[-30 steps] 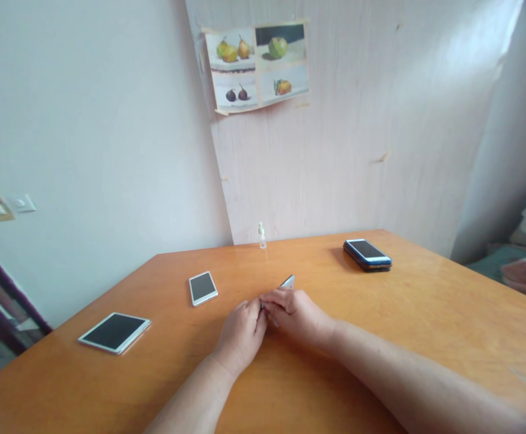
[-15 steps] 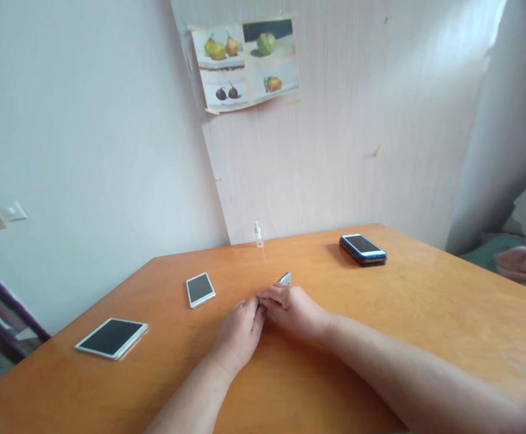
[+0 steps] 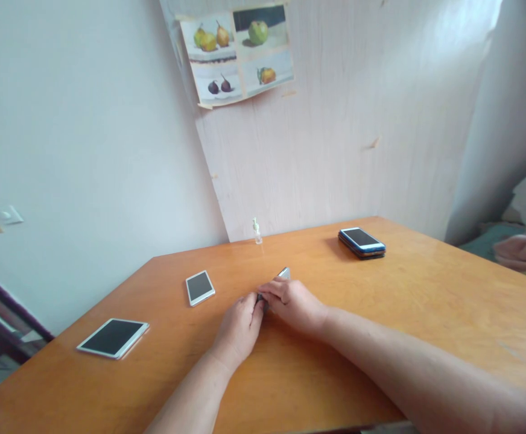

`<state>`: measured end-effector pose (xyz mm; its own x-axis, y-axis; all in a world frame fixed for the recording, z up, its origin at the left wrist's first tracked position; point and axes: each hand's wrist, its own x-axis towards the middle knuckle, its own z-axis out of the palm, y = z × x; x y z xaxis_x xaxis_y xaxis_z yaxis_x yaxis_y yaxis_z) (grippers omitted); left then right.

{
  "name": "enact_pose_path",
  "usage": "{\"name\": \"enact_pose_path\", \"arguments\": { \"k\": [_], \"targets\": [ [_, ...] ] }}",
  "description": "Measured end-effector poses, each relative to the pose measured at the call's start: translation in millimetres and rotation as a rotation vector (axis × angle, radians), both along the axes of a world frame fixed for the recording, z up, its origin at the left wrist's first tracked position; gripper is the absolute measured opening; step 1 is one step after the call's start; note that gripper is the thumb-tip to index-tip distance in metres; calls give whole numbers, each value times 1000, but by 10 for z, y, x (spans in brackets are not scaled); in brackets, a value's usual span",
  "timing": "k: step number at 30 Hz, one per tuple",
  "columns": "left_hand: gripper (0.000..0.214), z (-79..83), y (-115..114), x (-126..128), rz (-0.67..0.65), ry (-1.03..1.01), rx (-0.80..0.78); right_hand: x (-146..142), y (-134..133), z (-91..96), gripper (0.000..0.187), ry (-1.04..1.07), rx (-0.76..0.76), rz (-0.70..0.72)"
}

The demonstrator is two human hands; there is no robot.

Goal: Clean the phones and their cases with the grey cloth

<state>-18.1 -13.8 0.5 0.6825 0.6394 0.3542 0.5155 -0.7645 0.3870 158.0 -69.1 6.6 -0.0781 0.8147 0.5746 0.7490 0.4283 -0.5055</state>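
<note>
Near the middle of the table, my right hand (image 3: 297,304) is closed around a thin silver phone (image 3: 285,273). Only its far end shows beyond the fingers; the rest is hidden. My left hand (image 3: 239,322) is closed at the phone's near end, its fingertips close to the right hand's. A small dark bit (image 3: 259,296) shows between the two hands, too small to make out. To the left lie a white phone (image 3: 200,288) and a larger white tablet (image 3: 113,337), both with dark screens up.
A stack of phones (image 3: 361,243) lies toward the back right. A small clear pump bottle (image 3: 257,231) stands at the back edge of the orange wooden table (image 3: 426,289). Another person's hands (image 3: 523,250) are at the far right. A fruit print (image 3: 240,54) hangs on the wall.
The view has shifted slightly. Both hands stay on the phone in nearly the same place, with slightly more of the dark bit between them showing.
</note>
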Motion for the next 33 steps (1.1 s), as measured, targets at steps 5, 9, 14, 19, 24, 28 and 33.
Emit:
{"name": "enact_pose_path", "arguments": {
  "k": [5, 9, 14, 19, 24, 28, 33],
  "targets": [
    [27, 13, 23, -14, 16, -47, -69, 227, 134, -14, 27, 63, -27, -173],
    [30, -4, 51, -13, 36, -134, -128, 530, 219, -40, 27, 130, -107, -351],
    [30, -56, 106, -6, 21, -330, -297, 491, 208, -82, 26, 133, -125, -304],
    [37, -94, 143, 4, 85, -428, -409, 393, 225, -150, 25, 22, -133, -243],
    [52, -176, 163, 21, 101, -381, -385, 347, 225, -185, 26, -29, -134, -221],
    [62, -172, 152, 26, 149, -242, -253, 340, 233, -190, 22, -22, -140, -249],
    [49, -77, 116, 27, 244, -64, -86, 366, 203, -122, 22, -108, -215, -320]
  ]
}}
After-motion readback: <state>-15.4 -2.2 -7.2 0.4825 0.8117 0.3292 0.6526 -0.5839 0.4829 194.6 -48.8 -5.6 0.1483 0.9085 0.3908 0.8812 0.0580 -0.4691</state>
